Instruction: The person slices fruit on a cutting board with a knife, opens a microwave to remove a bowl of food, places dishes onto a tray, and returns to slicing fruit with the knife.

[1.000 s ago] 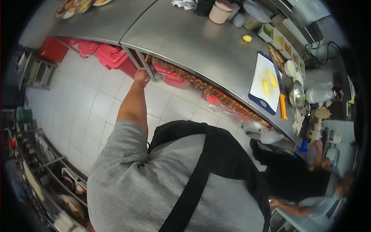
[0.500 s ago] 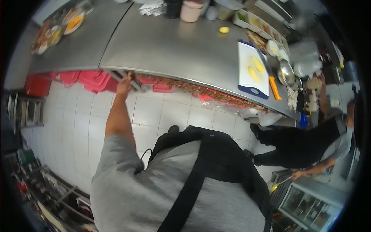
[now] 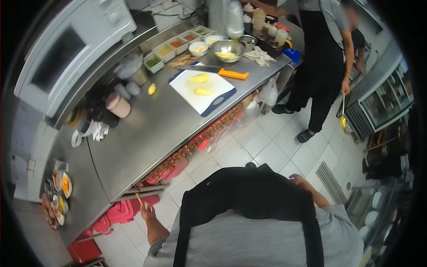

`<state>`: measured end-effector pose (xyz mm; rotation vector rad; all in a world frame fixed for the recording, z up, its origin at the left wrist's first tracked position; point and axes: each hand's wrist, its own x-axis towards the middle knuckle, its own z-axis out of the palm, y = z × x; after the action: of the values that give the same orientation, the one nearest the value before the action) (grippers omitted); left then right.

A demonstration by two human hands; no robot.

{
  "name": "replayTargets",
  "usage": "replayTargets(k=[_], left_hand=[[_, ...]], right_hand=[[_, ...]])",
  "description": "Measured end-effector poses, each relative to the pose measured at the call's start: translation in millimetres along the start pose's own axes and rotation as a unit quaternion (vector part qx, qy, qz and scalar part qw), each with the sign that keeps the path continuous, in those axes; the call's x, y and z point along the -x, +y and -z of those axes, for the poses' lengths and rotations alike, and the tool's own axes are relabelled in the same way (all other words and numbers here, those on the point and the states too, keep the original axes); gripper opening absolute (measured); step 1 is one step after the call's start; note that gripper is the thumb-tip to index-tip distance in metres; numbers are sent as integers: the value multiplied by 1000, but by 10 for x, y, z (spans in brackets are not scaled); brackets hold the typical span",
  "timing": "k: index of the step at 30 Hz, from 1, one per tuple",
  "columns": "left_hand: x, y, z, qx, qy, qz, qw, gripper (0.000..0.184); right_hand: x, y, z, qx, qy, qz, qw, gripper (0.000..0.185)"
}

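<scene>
My left hand [image 3: 148, 211] is low beside the counter's front edge, its fingers closed on a thin light-brown stick [image 3: 139, 200] that points up toward the under-shelf. What kind of stick it is I cannot make out. At my other side, my right hand [image 3: 300, 181] hangs by the apron, fingers loosely apart and nothing seen in them; the apron hides part of it. On the steel counter [image 3: 138, 133], a white cutting board [image 3: 186, 91] with blue ends carries two yellow peeled pieces [image 3: 199, 78]. Behind them lies an orange-handled knife [image 3: 233, 74].
A metal bowl [image 3: 227, 51], a row of ingredient tubs [image 3: 165, 51] and a pink container [image 3: 118, 106] stand along the back. Plates of food [image 3: 66, 184] sit far left. Red lidded bins [image 3: 120, 212] are underneath. A co-worker [image 3: 322, 53] at right holds a long-handled spoon [image 3: 343, 121].
My view has swung toward the right. My left hand has drawn back from the shelf under the counter with the stick. My right hand has come into view. The co-worker appears upright now.
</scene>
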<state>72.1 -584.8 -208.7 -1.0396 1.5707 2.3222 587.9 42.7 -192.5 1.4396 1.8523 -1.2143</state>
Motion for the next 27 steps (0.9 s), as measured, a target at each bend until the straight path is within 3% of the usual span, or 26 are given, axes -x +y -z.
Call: replayTargets(k=[2,3,5,6,7,10,11,12,15,18,22,25,26,27], left_hand=[[-331,-116,528,-133,-218,41,966,16],[-90,-198,365,-287,-206,-70,933,16],[680,-272,-166,-605,-71,-265,748,18],[772,-420,-326,-632,-64,-297,713,19],[883,-593,-559,-621,-109,-316,709,20],[1670,-949,-1724,-562,-262,-345,705,27],[1772,-1153,-2066,-505,-343,-264,746,27],[2409,-1104,-2638,-512,-355,-419,661,26],[3284,-1293,-3745,-500,-454,-428,601,22],[3963,-1380,-4456,-436,-545,-448,558,20],[4436,-1789,-4812,-400,-559,-434,583,22],[4535,-1968,-4915,-425,-544,-374,619,23],[4461,-1980,-5001,-425,-575,-367,594,34],[4394,-1973,-5115,-419,-546,-442,576,39]], right_hand=[[161,-310,36,6,6,-11,1000,50],[106,-367,65,66,31,28,997,46],[-110,-460,103,194,76,112,972,40],[-279,-571,140,219,106,183,952,35],[-437,-710,209,243,136,253,927,31],[35,-1868,611,110,181,397,893,20],[225,-2235,746,38,149,435,887,16],[399,-2524,895,45,126,486,864,19],[739,-2947,1266,78,36,584,807,32],[755,-2878,1636,133,85,670,726,35],[605,-2586,2132,60,34,639,766,34],[386,-2548,2289,39,25,656,753,37],[320,-2566,2354,31,25,664,747,40],[293,-2603,2426,13,26,649,760,44]])
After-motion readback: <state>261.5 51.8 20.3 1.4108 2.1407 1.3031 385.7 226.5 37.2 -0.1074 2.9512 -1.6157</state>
